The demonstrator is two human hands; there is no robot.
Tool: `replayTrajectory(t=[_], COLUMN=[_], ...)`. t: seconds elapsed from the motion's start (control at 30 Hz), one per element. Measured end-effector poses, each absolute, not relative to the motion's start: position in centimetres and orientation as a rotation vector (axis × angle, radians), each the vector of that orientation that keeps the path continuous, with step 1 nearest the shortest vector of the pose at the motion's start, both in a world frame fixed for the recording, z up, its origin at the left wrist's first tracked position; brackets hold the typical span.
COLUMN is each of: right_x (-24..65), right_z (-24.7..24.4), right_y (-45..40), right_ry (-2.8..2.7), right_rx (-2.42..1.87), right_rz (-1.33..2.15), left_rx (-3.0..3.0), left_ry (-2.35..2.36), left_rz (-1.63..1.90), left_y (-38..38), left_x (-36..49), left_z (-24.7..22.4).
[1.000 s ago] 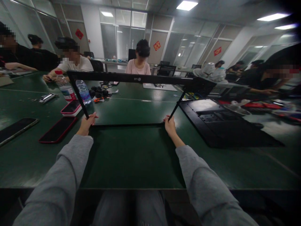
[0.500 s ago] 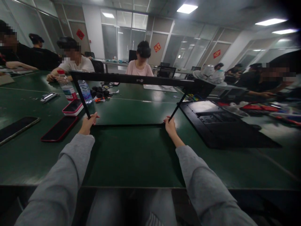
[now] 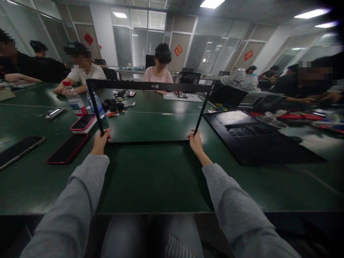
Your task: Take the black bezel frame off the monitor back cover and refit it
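A thin black monitor bezel (image 3: 150,85) with an LG logo stands raised in front of me, its opening showing the green table (image 3: 156,179) through it. My left hand (image 3: 101,140) is closed round its left side, close to the lower corner. On the opposite side, my right hand (image 3: 195,142) grips the bezel near the lower right corner. The wide logo strip is uppermost, and the thin strip runs between my hands. A flat black back panel (image 3: 258,143) lies on the table to the right of my right hand.
Left of the bezel lie a red-edged phone (image 3: 68,148), a pink-and-white cased phone (image 3: 83,123) and a dark phone (image 3: 20,150). Two plastic bottles (image 3: 76,102) stand behind them. Black cables (image 3: 115,105) lie farther back. A person in pink (image 3: 158,74) sits opposite; others sit on both sides.
The bezel's top strip has shifted and now looks narrower and more level, with its right end farther left. Both hands keep their hold in nearly the same place.
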State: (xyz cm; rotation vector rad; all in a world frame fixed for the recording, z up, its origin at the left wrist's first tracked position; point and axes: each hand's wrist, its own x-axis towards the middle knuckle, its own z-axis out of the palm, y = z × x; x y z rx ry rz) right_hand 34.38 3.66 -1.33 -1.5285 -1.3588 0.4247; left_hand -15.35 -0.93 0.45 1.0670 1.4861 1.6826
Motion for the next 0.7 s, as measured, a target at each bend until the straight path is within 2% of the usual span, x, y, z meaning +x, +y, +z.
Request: replayTrajectory(t=[0.17, 0.4, 0.7], right_x=[34.4, 35.4, 36.0], right_z=[-1.2, -2.7, -3.2], right_y=[3.4, 4.6, 5.3], right_ry=[-1.380, -1.380, -1.473], right_rx=[-1.586, -1.667, -1.748], right_rz=[0.370, 0.284, 0.156], left_rx=[1.279, 1.675, 1.738], left_ry=[1.849, 2.456, 2.576], left_rz=[1.561, 0.850, 0.714], left_y=[-0.8, -2.6, -2.8], left_x=[-15.3, -15.1, -15.1], left_z=[-0.1, 0.0, -0.3])
